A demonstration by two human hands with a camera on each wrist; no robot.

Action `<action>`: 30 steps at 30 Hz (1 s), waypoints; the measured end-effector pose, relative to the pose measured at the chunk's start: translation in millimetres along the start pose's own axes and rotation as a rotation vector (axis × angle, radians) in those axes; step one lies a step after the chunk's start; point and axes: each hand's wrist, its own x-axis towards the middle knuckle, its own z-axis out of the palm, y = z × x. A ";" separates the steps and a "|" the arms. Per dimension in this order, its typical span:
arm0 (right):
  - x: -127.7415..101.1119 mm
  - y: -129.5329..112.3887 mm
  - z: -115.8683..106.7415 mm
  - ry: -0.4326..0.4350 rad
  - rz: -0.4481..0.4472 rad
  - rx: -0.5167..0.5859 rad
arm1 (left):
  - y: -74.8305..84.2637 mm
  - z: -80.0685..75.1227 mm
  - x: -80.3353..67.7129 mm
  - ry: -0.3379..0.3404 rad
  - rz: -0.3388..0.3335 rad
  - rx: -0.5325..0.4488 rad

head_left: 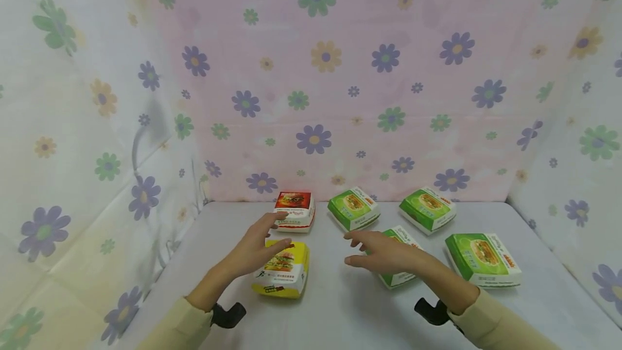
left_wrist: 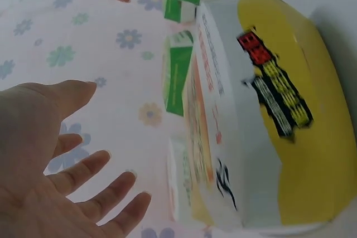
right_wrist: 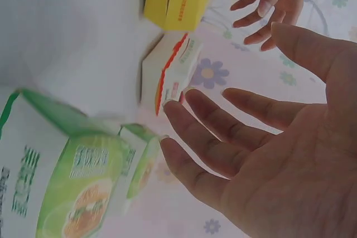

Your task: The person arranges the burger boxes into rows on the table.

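Three green burger boxes (head_left: 353,208) (head_left: 427,208) (head_left: 482,259) lie on the white table (head_left: 340,307) before floral cloth (head_left: 340,69).

A pale grey worktop (head_left: 340,307) fills the lower middle of the head view. Behind it hangs a pink cloth backdrop (head_left: 340,96) printed with purple, green and yellow flowers. White flowered cloth (head_left: 73,123) closes off the worktop's left side, and more white flowered cloth (head_left: 578,139) its right. The light is soft and even.

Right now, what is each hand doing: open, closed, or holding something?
Left hand: open, fingers spread, holding nothing, above the yellow box.
Right hand: open, fingers spread, holding nothing, above a green box.
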 end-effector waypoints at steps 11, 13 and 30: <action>-19.8 24.9 -25.0 0.064 0.043 -0.039 | 27.5 14.4 23.6 -0.072 0.032 -0.041; -21.6 29.4 -29.6 0.078 0.047 -0.062 | 31.3 17.1 27.6 -0.085 0.012 -0.060; -12.5 59.9 -75.6 0.148 0.125 -0.068 | 50.6 50.8 65.8 -0.098 -0.207 -0.305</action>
